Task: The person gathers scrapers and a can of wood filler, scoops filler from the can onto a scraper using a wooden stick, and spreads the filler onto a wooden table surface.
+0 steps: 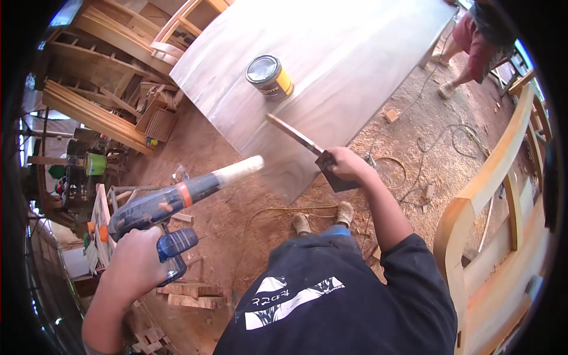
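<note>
My left hand [137, 263] is closed around the handle of a dark blue cordless blower [157, 204] with an orange band. Its pale, dusty nozzle points right, toward the near corner of a large smooth wooden panel [331, 89]. Over that panel's near edge, my right hand [349, 165] grips a thin stick-like tool [296, 134] and a dark flat square plate [337, 176]. Whether these two are one piece, I cannot tell. A yellow and dark can [277, 83] with a grey lid stands on the panel beyond the tool's tip.
Stacked timber [97, 112] lies at the left. A curved wooden frame [473, 195] rises close on my right. Cables [423, 142] and sawdust cover the floor. Another person's legs [464, 62] are at the upper right. Wood offcuts [192, 293] lie below the blower.
</note>
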Action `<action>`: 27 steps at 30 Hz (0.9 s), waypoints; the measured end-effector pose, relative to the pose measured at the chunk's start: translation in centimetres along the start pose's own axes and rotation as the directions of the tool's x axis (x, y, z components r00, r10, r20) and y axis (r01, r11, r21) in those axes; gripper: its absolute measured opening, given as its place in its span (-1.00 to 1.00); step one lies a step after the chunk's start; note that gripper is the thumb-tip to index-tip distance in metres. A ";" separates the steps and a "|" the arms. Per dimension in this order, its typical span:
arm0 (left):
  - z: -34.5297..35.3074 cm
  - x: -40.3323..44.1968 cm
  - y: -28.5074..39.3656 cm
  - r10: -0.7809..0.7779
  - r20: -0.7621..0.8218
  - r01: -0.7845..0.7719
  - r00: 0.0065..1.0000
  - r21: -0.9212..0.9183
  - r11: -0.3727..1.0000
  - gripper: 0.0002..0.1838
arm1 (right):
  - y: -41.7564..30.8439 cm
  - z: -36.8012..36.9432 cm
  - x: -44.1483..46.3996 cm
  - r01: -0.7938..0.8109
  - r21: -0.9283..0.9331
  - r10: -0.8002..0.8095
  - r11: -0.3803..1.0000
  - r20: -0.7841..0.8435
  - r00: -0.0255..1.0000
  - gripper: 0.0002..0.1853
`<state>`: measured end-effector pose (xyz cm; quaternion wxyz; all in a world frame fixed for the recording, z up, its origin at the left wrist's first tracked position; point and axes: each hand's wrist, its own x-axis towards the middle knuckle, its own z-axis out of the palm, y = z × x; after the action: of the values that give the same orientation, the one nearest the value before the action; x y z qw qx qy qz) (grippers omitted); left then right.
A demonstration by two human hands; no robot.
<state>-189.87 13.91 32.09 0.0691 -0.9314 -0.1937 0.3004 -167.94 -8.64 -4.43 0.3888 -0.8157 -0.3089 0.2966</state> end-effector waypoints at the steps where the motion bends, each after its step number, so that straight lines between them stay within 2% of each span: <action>1: -1.1 0.3 1.3 0.065 0.018 -0.065 0.998 0.030 0.997 -0.80 | 0.7 -0.7 -0.1 -0.025 0.049 0.024 0.998 0.011 1.000 -0.67; 2: -1.9 0.9 2.2 0.098 0.021 -0.099 0.995 0.039 0.994 -0.82 | 1.4 -1.4 -0.2 -0.050 0.097 0.048 0.994 0.024 0.999 -0.68; 5: -3.7 2.3 4.9 0.197 -0.002 -0.196 0.980 0.050 0.979 -0.88 | 4.3 -2.6 -0.5 -0.202 0.398 0.145 0.895 0.167 0.975 -0.69; 8: -5.6 3.9 7.4 0.267 -0.065 -0.261 0.961 0.092 0.961 -0.88 | 7.1 -2.7 -1.1 -0.230 0.702 0.229 0.675 0.097 0.969 -0.65; 9: -6.3 4.6 8.1 0.291 -0.085 -0.282 0.953 0.104 0.954 -0.88 | 7.7 -2.8 -1.2 -0.157 0.749 0.173 0.644 0.058 0.983 -0.64; 11: -7.6 5.9 9.1 0.338 -0.155 -0.315 0.928 0.156 0.936 -0.87 | 7.3 -2.9 -2.2 -0.081 0.793 0.227 0.604 -0.074 0.971 -0.66; 12: -8.5 6.2 10.1 0.287 -0.151 -0.258 0.946 0.183 0.949 -0.87 | 7.2 -2.9 -2.5 -0.039 0.810 0.256 0.585 -0.139 0.957 -0.66; 13: -9.1 6.8 10.7 0.301 -0.200 -0.261 0.932 0.205 0.943 -0.87 | 7.7 -2.7 -2.4 -0.060 0.838 0.319 0.542 -0.139 0.937 -0.71; 17: -10.5 7.8 12.2 0.385 -0.394 -0.254 0.835 0.344 0.904 -0.86 | 7.6 -2.2 -3.5 0.001 0.858 0.405 0.514 -0.244 0.881 -0.71; 20: -11.0 7.5 12.6 0.375 -0.390 -0.254 0.841 0.329 0.910 -0.84 | 6.6 -2.3 -4.3 0.045 0.878 0.392 0.476 -0.257 0.883 -0.69; 21: -11.2 7.1 13.1 0.342 -0.327 -0.240 0.881 0.312 0.919 -0.84 | 6.6 -2.1 -4.1 0.073 0.892 0.353 0.445 -0.250 0.901 -0.67; 23: -11.0 5.4 14.2 0.261 -0.187 -0.203 0.947 0.282 0.938 -0.83 | 6.6 -1.9 -3.9 0.116 0.853 0.265 0.510 -0.284 0.921 -0.66; 24: -10.4 4.8 14.0 0.314 -0.181 -0.254 0.932 0.292 0.922 -0.82 | 6.7 -1.5 -3.2 0.127 0.836 0.244 0.534 -0.296 0.923 -0.65; 27: -8.6 3.2 14.2 0.166 0.028 -0.167 0.986 0.286 0.944 -0.84 | 6.7 -0.1 -1.6 0.171 0.773 0.190 0.611 -0.353 0.916 -0.65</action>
<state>-177.89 2.08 33.88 0.1775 -0.9240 -0.0688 0.3317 -167.04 -13.25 -9.42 0.7611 -0.6037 -0.0553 0.2306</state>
